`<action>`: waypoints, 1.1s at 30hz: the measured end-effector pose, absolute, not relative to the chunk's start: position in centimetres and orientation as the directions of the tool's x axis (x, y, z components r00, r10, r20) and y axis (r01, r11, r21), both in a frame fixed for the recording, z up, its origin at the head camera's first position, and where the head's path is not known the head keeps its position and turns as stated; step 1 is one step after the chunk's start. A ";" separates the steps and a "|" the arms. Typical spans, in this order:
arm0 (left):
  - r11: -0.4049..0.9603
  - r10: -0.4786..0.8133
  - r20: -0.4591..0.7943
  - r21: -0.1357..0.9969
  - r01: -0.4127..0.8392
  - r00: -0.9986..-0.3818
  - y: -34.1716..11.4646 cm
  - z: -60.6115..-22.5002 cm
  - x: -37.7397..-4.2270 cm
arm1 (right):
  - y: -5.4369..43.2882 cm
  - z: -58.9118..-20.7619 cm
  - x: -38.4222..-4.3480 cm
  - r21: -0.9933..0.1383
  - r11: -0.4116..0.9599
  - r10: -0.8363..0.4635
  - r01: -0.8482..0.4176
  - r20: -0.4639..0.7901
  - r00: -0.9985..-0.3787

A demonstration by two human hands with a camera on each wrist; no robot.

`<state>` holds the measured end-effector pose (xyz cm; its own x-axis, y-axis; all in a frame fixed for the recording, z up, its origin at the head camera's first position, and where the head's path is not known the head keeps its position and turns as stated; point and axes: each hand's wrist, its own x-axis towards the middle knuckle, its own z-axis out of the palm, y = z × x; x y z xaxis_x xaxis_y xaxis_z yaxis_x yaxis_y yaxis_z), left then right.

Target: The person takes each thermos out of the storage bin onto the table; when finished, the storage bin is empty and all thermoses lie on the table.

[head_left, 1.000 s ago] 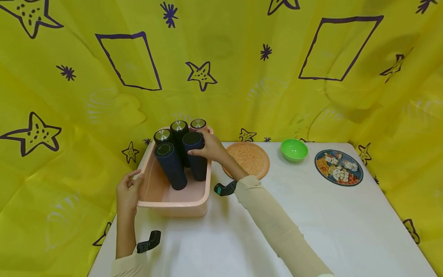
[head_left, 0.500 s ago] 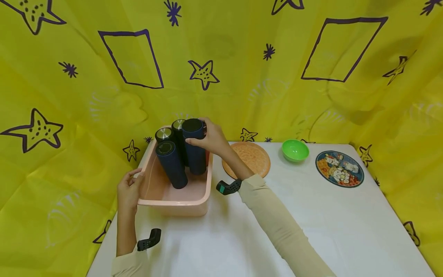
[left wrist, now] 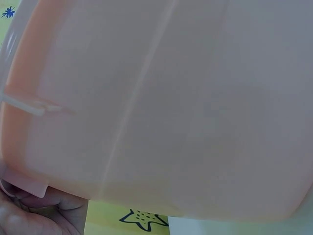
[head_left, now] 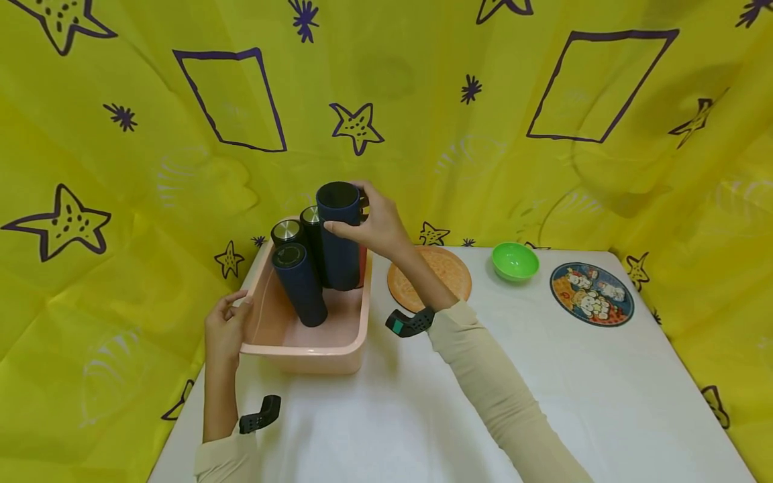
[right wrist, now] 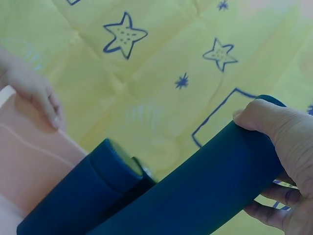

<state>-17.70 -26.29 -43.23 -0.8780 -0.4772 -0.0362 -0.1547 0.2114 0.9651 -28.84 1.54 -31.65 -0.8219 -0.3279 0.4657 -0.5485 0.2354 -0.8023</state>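
Note:
My right hand grips a dark blue thermos flask near its top, thumb on the near side, above the right part of a pink plastic basin. In the right wrist view the held flask slants across the lower half, with the fingers round its upper end. My left hand holds the basin's left rim; the left wrist view shows the fingers curled under that rim. Another dark blue flask leans inside the basin, beside two black flasks with silver lids, one of them at the left. Part of a red-pink flask shows behind the held one.
On the white table right of the basin lie a round orange-brown mat, a green bowl and a round mat with cartoon pictures. A yellow patterned curtain hangs behind and at both sides.
My right hand has lifted the dark blue flask upward from its lower place in the basin, and it covers most of the pink flask. The left hand stays on the rim.

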 end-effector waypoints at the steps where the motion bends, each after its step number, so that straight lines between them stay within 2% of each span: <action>1: 0.213 -0.477 -0.035 0.965 -0.154 -0.878 -26.3 -43.3 -17.7 | 1.7 -31.4 -28.8 -0.801 0.229 -0.325 -0.554 0.473 -0.819; 15: 0.206 -0.478 -0.038 0.966 -0.154 -0.878 -26.3 -43.5 -17.9 | 4.6 -28.6 -27.4 -0.742 0.220 -0.244 -0.633 0.587 -0.772; 24: 0.181 -0.487 -0.043 0.972 -0.149 -0.872 -26.2 -43.5 -17.9 | 7.7 -29.2 -26.3 -0.769 0.238 -0.175 -0.594 0.567 -0.805; 33: 0.158 -0.491 -0.053 0.976 -0.149 -0.869 -26.1 -43.4 -17.9 | 11.0 -31.7 -25.1 -0.774 0.312 -0.136 -0.551 0.537 -0.832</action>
